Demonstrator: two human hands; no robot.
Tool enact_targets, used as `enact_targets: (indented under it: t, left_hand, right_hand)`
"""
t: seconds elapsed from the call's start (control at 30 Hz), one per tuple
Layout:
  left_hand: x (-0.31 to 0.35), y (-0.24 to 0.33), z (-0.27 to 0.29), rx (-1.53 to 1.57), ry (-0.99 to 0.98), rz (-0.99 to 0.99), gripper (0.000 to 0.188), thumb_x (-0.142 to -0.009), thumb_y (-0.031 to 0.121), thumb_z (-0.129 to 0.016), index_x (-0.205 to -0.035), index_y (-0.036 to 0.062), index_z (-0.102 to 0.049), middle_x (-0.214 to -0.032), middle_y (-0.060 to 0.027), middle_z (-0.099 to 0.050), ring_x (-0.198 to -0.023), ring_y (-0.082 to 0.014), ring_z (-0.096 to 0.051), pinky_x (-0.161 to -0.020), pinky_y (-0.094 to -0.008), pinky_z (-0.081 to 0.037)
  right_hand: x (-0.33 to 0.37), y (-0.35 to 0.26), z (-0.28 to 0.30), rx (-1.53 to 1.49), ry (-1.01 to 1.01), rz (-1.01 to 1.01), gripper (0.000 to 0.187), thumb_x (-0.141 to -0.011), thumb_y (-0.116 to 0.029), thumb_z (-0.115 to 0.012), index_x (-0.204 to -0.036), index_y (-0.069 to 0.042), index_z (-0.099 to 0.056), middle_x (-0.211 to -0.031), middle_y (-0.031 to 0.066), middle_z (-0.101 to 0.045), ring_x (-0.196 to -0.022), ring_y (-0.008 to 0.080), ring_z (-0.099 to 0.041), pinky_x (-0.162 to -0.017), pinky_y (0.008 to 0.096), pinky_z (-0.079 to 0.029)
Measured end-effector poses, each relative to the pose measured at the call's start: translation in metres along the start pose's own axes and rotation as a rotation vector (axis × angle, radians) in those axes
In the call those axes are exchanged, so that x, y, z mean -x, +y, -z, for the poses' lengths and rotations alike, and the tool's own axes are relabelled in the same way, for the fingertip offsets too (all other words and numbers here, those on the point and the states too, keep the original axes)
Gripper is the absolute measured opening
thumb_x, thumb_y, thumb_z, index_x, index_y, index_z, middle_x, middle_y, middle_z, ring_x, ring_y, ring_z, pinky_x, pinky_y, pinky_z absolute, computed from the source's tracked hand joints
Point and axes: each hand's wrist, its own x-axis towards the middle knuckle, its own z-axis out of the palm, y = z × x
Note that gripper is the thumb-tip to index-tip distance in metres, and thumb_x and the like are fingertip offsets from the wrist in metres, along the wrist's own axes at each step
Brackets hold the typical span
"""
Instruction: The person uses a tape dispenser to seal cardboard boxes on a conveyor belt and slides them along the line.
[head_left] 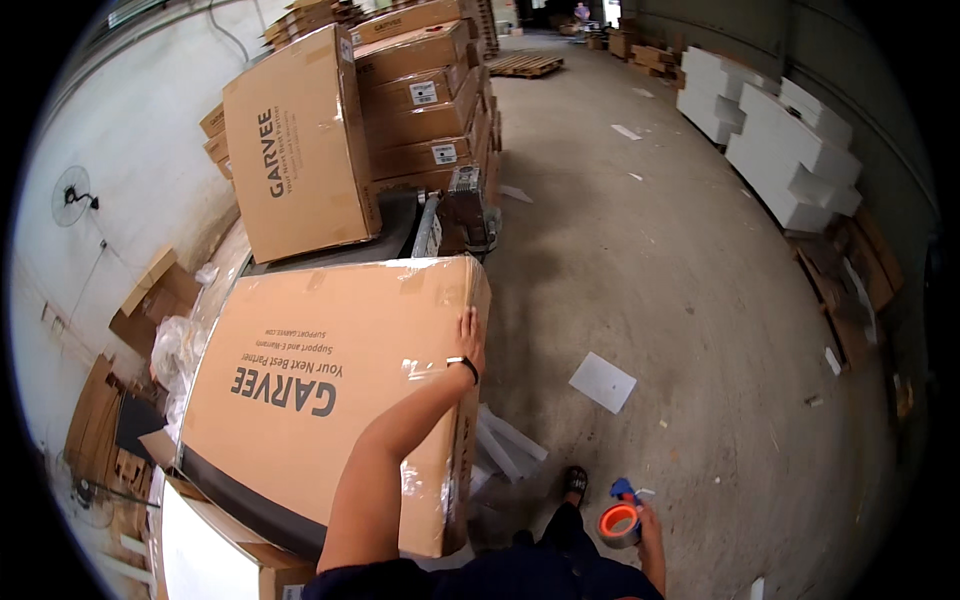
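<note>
A large flat cardboard box point(340, 330) with dark print and clear tape along its edges lies on a dark conveyor belt point(250, 505). My left hand point(470, 342) rests on its right edge near the far corner, fingers stretched out and flat on the cardboard. Low on the right, away from the box, my right hand point(651, 532) is closed round a tape dispenser point(620, 520), which has a blue head and a roll with an orange core. Its handle is mostly hidden by my fingers.
Farther along the belt another large box point(295, 150) stands tilted, with stacked boxes point(420, 95) behind it. A white sheet point(603, 382) lies on the floor to the right. White foam blocks point(790, 160) line the right wall. An open carton point(215, 545) sits at lower left.
</note>
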Motion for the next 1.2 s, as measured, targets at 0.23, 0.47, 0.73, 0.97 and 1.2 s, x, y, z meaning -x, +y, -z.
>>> enact_targets:
  t: [0.23,0.47,0.73,0.97,1.2]
  left_hand:
    - [-0.133,-0.028,0.002,0.282,0.192,0.291,0.057,-0.089,0.024,-0.04,-0.14,0.004,-0.025,-0.144,-0.0198,-0.023,-0.132,-0.0349,-0.025,-0.109,-0.0426,-0.018]
    - [-0.149,-0.045,0.006,0.742,0.211,0.697,0.064,-0.083,0.042,-0.054,-0.134,0.0078,-0.039,-0.137,-0.0298,-0.028,-0.129,-0.0454,-0.023,-0.105,-0.0519,-0.02]
    - [-0.14,-0.086,0.051,0.952,0.627,0.479,0.026,-0.085,0.03,-0.049,-0.091,0.0124,-0.067,-0.106,-0.01,-0.06,-0.114,-0.03,-0.045,-0.095,-0.0542,-0.032]
    - [-0.225,-0.095,0.003,0.776,-0.41,0.214,0.07,-0.09,0.061,-0.024,-0.121,0.007,-0.056,-0.125,-0.0153,-0.054,-0.12,-0.0329,-0.046,-0.105,-0.0588,-0.013]
    - [-0.114,-0.191,-0.068,0.638,-0.001,0.585,0.044,-0.092,0.045,-0.035,-0.126,0.0208,-0.051,-0.136,-0.0128,-0.041,-0.131,-0.0359,-0.027,-0.099,-0.0599,-0.023]
  right_hand:
    - [-0.098,-0.122,0.013,0.097,-0.057,-0.043,0.046,-0.085,-0.021,-0.055,-0.125,0.0,-0.051,-0.117,0.0117,-0.056,-0.106,0.0186,-0.052,-0.092,0.0276,-0.037]
    - [-0.204,-0.235,0.043,0.31,-0.019,0.174,0.046,-0.09,-0.027,-0.05,-0.129,-0.003,-0.048,-0.123,0.0116,-0.054,-0.113,0.0201,-0.049,-0.097,0.0298,-0.033]
    - [-0.279,-0.28,0.006,0.256,-0.064,0.044,0.049,-0.089,-0.029,-0.05,-0.132,-0.004,-0.044,-0.124,0.0122,-0.051,-0.112,0.0226,-0.049,-0.094,0.0324,-0.036]
    - [-0.341,-0.326,-0.154,0.036,-0.603,0.233,0.039,-0.09,-0.031,-0.051,-0.117,-0.003,-0.053,-0.105,0.0071,-0.058,-0.098,0.0175,-0.055,-0.083,0.0332,-0.045]
    - [-0.407,-0.375,-0.224,0.079,-0.724,-0.04,0.049,-0.087,-0.043,-0.052,-0.117,-0.004,-0.052,-0.113,0.0086,-0.057,-0.104,0.0207,-0.054,-0.088,0.0349,-0.045]
